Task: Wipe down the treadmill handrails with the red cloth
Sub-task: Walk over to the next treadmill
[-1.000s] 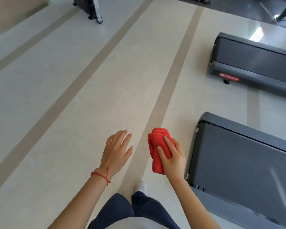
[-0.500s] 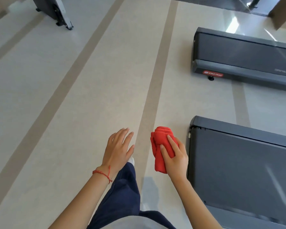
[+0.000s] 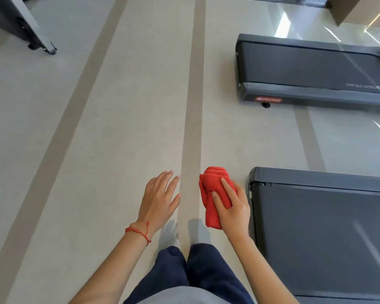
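Note:
A folded red cloth (image 3: 209, 187) is held in my right hand (image 3: 232, 207), in mid-air over the floor just left of the rear end of a dark grey treadmill deck (image 3: 320, 227). My left hand (image 3: 159, 200) hovers beside it, empty, fingers spread; a red string bracelet sits on its wrist. A second treadmill deck (image 3: 311, 69) lies further ahead on the right. No handrail of either treadmill is in view.
Beige floor (image 3: 97, 128) with darker stripes runs ahead. The base of another machine (image 3: 20, 25) stands at the far left. My legs in dark blue trousers (image 3: 184, 270) are below my hands, beside the near treadmill.
The view has shifted forward and rightward along the floor; both treadmills and the machine at the left have slid in the frame. My hands keep the same pose, cloth still held.

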